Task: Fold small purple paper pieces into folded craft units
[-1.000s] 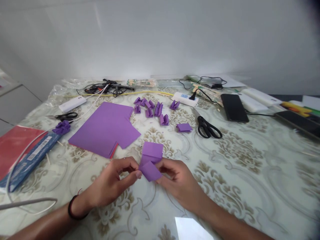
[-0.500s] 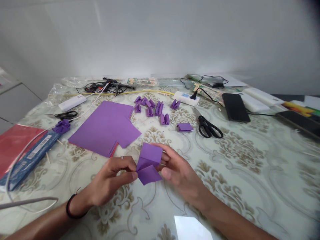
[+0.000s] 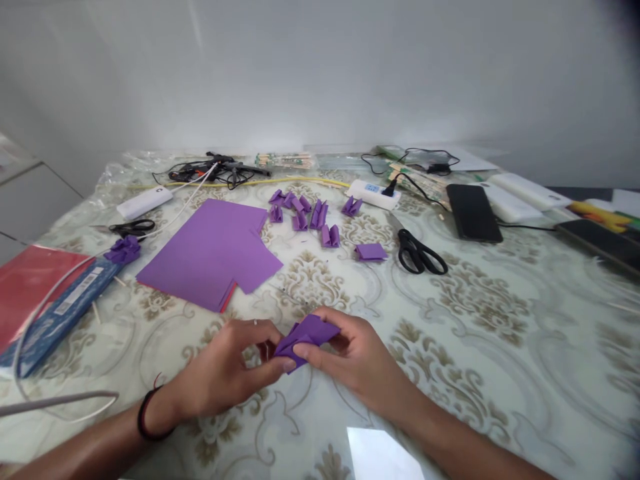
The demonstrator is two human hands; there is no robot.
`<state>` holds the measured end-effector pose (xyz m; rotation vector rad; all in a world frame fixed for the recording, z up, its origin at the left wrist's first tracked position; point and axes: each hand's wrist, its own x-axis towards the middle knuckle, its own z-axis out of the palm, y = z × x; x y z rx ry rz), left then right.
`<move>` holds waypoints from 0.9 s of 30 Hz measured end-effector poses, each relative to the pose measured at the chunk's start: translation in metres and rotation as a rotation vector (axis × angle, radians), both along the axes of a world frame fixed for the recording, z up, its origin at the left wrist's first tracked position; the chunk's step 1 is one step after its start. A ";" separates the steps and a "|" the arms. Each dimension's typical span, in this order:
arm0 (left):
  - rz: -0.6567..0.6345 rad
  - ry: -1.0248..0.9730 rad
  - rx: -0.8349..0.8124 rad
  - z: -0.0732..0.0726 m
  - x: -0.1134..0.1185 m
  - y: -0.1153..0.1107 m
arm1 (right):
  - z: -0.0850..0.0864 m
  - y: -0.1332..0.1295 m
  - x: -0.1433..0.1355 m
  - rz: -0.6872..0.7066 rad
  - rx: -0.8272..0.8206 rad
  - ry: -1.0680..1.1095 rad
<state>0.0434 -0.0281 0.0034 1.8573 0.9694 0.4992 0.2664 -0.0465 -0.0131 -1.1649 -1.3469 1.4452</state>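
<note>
A folded piece of purple paper (image 3: 311, 329) is held between both hands above the patterned tablecloth. My left hand (image 3: 233, 363) pinches its left corner between thumb and fingers. On the other side, my right hand (image 3: 357, 353) grips it with the thumb pressed on the near face and the fingers behind, partly hidden. Beyond the hands lie several small folded purple paper pieces (image 3: 331, 235), with a flatter folded piece (image 3: 371, 252) to their right. Larger purple sheets (image 3: 210, 250) rest on the left, red paper showing at their lower edge.
Black-handled scissors (image 3: 419, 252) lie right of the folded pieces, another pair (image 3: 133, 228) far left. A power strip (image 3: 373, 193), a phone (image 3: 473, 213) and cables (image 3: 220, 170) sit toward the back. A blue packet (image 3: 65, 313) and a purple paper flower (image 3: 123, 250) are at left.
The purple paper, spread in two flaps before, is now folded together and sits slightly lower. My right hand has closed on it, thumb over the front; my left hand keeps its pinch.
</note>
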 end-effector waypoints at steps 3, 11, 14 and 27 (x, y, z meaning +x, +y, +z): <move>0.037 -0.014 0.036 -0.005 0.000 0.000 | 0.000 -0.001 -0.001 0.021 -0.002 -0.039; 0.064 -0.050 0.091 -0.004 -0.002 0.000 | 0.000 0.000 -0.002 0.008 0.009 -0.004; 0.049 -0.071 0.092 -0.004 -0.004 0.001 | -0.002 -0.003 -0.001 -0.009 0.044 -0.063; 0.048 -0.152 -0.119 -0.007 -0.006 0.003 | -0.005 -0.003 -0.002 0.042 0.065 -0.014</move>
